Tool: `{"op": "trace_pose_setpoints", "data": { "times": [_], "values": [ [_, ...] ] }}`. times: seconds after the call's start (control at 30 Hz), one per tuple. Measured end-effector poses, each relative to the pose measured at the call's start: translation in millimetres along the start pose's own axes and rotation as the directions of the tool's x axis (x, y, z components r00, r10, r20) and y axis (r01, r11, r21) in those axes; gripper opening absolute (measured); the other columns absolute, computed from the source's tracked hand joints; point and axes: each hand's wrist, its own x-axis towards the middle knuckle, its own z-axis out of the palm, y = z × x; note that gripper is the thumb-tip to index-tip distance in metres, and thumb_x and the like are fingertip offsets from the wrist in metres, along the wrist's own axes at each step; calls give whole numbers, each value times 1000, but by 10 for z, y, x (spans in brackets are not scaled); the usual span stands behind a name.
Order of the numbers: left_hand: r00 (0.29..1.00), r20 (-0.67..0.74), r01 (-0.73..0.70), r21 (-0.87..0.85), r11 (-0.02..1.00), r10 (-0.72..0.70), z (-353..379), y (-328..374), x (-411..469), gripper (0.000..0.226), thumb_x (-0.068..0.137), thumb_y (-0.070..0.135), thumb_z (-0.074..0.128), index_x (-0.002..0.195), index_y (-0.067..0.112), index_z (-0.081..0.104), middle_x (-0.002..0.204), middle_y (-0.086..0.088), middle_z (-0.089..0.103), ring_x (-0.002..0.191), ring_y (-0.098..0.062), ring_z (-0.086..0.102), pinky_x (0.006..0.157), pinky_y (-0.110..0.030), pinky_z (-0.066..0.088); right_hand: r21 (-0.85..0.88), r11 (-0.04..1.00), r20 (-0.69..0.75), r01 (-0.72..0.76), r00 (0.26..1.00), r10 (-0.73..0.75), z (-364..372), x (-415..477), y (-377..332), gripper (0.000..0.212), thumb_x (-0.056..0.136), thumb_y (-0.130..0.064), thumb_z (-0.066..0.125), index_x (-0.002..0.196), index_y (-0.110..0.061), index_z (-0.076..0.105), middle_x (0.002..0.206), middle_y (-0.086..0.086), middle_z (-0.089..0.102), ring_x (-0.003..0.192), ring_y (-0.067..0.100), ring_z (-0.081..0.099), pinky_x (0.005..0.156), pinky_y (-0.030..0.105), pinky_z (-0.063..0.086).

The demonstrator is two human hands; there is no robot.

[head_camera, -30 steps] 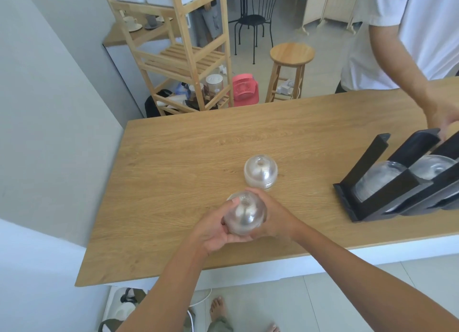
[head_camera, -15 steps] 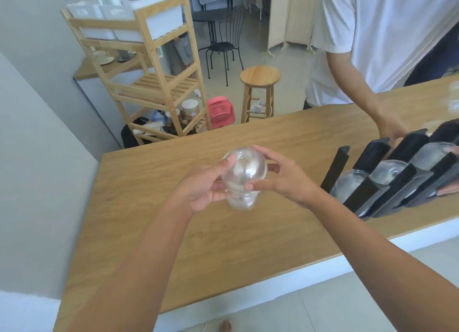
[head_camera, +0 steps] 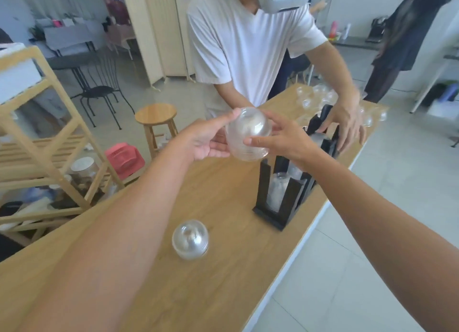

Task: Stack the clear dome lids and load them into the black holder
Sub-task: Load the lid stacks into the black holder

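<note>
Both hands, left hand (head_camera: pixel 208 142) and right hand (head_camera: pixel 283 140), grip the lid stack (head_camera: pixel 248 135) in the air above the black holder (head_camera: pixel 280 195). Stack count unclear, blurred. Risk: loose fingertip grip lets nested lids slip apart.

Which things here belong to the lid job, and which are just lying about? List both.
Job: held lid stack, gripped by left hand and right hand; dome lids on the table; loose lids at the far end; black holder.
Lying about: wooden stool; pink fan; wooden shelf; black chair.
</note>
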Motion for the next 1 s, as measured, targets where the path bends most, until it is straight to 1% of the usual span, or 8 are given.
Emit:
{"op": "trace_pose_setpoints", "data": {
  "times": [0.1, 0.27, 0.37, 0.47, 0.57, 0.73, 0.83, 1.0],
  "values": [
    [994, 109, -13, 38, 999, 9, 187, 121, 214, 89, 56, 62, 78, 124, 8, 61, 116, -20, 68, 99, -34, 71, 85, -45, 59, -9, 998, -79, -60, 995, 59, -206, -73, 45, 83, 61, -50, 90, 134, -46, 53, 110, 1, 71, 101, 15, 69, 86, 36, 58],
    [975, 220, -35, 84, 996, 16, 559, 235, 543, 85, 62, 61, 79, 125, 7, 59, 115, -20, 68, 99, -33, 71, 82, -42, 60, -5, 995, -175, -104, 979, 102, -585, -201, 168, 81, 61, -46, 90, 133, -48, 53, 104, -6, 71, 99, 10, 68, 84, 33, 57],
    [962, 271, -44, 107, 993, 13, 771, 303, 740, 89, 61, 63, 79, 128, 9, 57, 116, -19, 67, 98, -31, 71, 82, -41, 60, -22, 991, -237, -130, 964, 122, -785, -187, 263, 94, 57, -50, 91, 140, -42, 48, 119, 3, 63, 111, 18, 61, 94, 43, 55],
    [956, 295, -53, 130, 990, 13, 910, 364, 916, 95, 54, 65, 82, 126, 8, 57, 116, -19, 68, 95, -31, 73, 84, -44, 60, 4, 991, -305, -131, 944, 126, -908, -160, 352, 92, 55, -48, 94, 136, -35, 52, 114, 2, 67, 106, 18, 66, 95, 46, 55],
    [950, 312, -54, 175, 983, -3, 1043, 404, 1084, 102, 42, 70, 86, 119, 7, 60, 102, -18, 74, 89, -31, 74, 79, -43, 61, 14, 989, -349, -149, 926, 145, -1031, -124, 478, 86, 52, -52, 93, 127, -40, 54, 110, 3, 70, 101, 17, 69, 92, 44, 56],
    [950, 309, -36, 234, 972, -39, 1182, 415, 1362, 105, 32, 72, 88, 111, 8, 62, 84, -14, 76, 83, -30, 75, 64, -37, 61, -32, 976, -367, -216, 911, 189, -1200, -5, 676, 108, 47, -65, 90, 141, -34, 47, 109, 2, 71, 101, 19, 69, 93, 43, 56],
    [949, 310, -26, 277, 960, -63, 1248, 391, 1526, 102, 33, 74, 87, 109, 10, 62, 82, -11, 77, 80, -27, 76, 60, -32, 60, -50, 968, -381, -245, 901, 208, -1249, 71, 815, 107, 47, -70, 87, 141, -36, 48, 107, -1, 71, 100, 16, 69, 93, 42, 56],
    [949, 303, -14, 330, 944, -92, 1339, 316, 1741, 95, 41, 74, 84, 110, 13, 63, 80, -7, 77, 77, -22, 76, 77, -39, 55, -17, 965, -403, -263, 885, 234, -1266, 168, 1028, 96, 44, -73, 86, 129, -41, 55, 100, -7, 72, 97, 13, 70, 90, 40, 57]
  ]
}}
